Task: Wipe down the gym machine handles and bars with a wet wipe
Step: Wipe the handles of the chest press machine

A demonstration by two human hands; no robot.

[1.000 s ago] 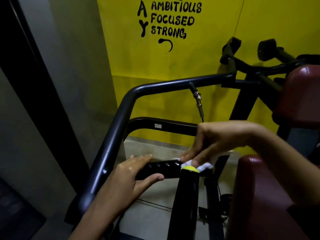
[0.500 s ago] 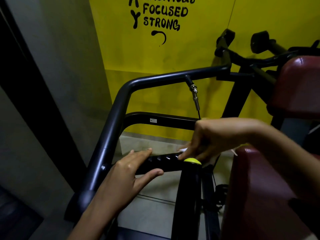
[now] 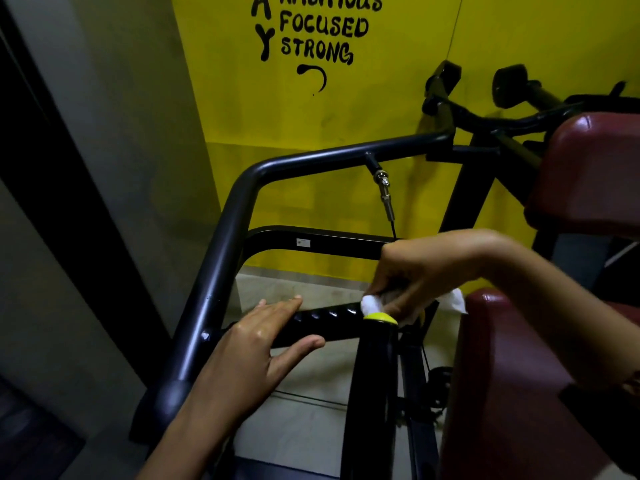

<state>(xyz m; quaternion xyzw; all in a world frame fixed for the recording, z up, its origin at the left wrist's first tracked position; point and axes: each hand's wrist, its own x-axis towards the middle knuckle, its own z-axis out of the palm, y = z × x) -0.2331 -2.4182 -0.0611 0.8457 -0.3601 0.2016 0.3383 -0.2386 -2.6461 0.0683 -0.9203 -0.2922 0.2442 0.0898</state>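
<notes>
A black ribbed handle [image 3: 325, 322] runs across the middle of the view, fixed to the machine's curved dark bar [image 3: 221, 251]. My right hand [image 3: 415, 271] grips a white wet wipe [image 3: 372, 303] wrapped round the right end of that handle; a corner of the wipe sticks out at the right. My left hand [image 3: 256, 344] rests on the left part of the handle with straight fingers on top and the thumb below. A second black grip with a yellow cap [image 3: 379, 318] rises in front of the wiped end.
Maroon seat pads stand at the right, a lower pad [image 3: 512, 393] and an upper pad [image 3: 588, 168]. A steel cable fitting [image 3: 384, 192] hangs from the top bar. Yellow wall with black lettering [image 3: 322, 29] behind, grey wall at left, tiled floor [image 3: 304, 427] below.
My right hand has kept rubbing the wipe at the handle's right end, and more of the wipe shows now. The view shifted a little. My left hand stayed on the handle.
</notes>
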